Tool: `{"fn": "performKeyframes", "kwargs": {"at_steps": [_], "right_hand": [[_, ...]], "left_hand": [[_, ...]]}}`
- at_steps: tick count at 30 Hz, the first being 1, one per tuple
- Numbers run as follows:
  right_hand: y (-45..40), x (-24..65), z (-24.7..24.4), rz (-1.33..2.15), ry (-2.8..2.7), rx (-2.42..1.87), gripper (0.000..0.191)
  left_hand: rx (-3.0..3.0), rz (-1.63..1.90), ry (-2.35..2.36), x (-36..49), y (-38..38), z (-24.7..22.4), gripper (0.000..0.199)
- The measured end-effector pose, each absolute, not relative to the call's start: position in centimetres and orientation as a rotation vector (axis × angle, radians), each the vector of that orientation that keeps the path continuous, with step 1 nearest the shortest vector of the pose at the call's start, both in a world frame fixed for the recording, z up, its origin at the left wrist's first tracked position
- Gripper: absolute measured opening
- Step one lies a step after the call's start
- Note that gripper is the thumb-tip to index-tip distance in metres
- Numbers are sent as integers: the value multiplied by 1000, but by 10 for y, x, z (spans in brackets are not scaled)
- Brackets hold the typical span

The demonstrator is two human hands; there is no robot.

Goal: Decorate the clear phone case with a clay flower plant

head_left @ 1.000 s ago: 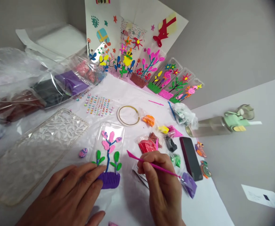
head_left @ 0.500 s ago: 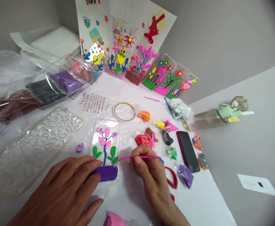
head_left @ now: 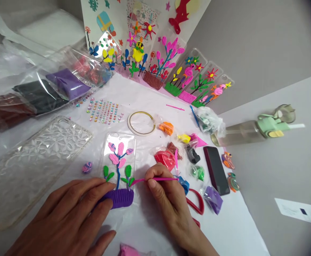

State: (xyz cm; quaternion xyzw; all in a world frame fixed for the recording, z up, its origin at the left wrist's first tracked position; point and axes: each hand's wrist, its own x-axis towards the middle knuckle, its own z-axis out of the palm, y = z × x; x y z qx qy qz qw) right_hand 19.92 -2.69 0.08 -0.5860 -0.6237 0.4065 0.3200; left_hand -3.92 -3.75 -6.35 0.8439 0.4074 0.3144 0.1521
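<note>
Clear phone case (head_left: 121, 172), at the frame's lower centre-left, its clay plant (head_left: 118, 171) already laid but top bare, was steadied under loosely spread left-hand (head_left: 72, 213) fingers, while a pink modelling tool (head_left: 139, 180) was pinched by the right hand (head_left: 166, 202).

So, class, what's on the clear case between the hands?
Mostly pink leaves on a blue stem, green leaves, a purple base. The left hand hides part of the base's left side.

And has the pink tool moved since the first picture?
Yes, left and slightly down. Against the clear phone case, the pink tool's tip was beyond the right edge; now it is at the right green plant.
</note>
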Motion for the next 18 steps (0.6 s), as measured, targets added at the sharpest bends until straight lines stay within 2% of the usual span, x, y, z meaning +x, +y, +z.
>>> {"fn": "performKeyframes", "kwargs": {"at_steps": [8,18], "right_hand": [[-25,197,1,1010,-1848,-1482,16],[-30,206,-5,1190,-1482,-1549,20]], "left_hand": [[2402,897,1175,-40,-38,-65,18],[2364,884,1173,-40,-38,-62,19]]}}
